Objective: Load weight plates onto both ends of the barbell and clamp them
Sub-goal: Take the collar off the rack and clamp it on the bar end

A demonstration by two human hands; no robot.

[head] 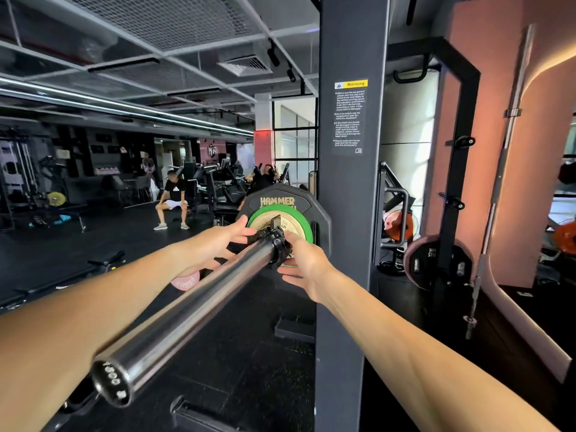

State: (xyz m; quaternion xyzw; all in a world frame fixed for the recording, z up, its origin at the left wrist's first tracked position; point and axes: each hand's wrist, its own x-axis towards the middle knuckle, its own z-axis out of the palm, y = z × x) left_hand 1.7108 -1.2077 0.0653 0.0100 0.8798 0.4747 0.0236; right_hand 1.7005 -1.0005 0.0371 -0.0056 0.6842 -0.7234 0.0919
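The steel barbell sleeve [193, 310] runs from the lower left toward the rack. On it sit a large black Hammer plate [280, 199] and, in front of it, a smaller green plate [304, 224]. A black clamp collar [276, 236] sits on the sleeve against the green plate, its lever raised. My left hand [232, 236] reaches in from the left and its fingers touch the collar. My right hand [300, 261] holds the collar from the right, fingers curled round it, thumb below.
A dark rack upright [349, 213] stands just right of the plates. Spare plates [436, 265] hang on pegs behind it, and a spare bar [501, 169] leans on the pink wall. A pink plate [185, 280] lies on the floor. People sit far back left.
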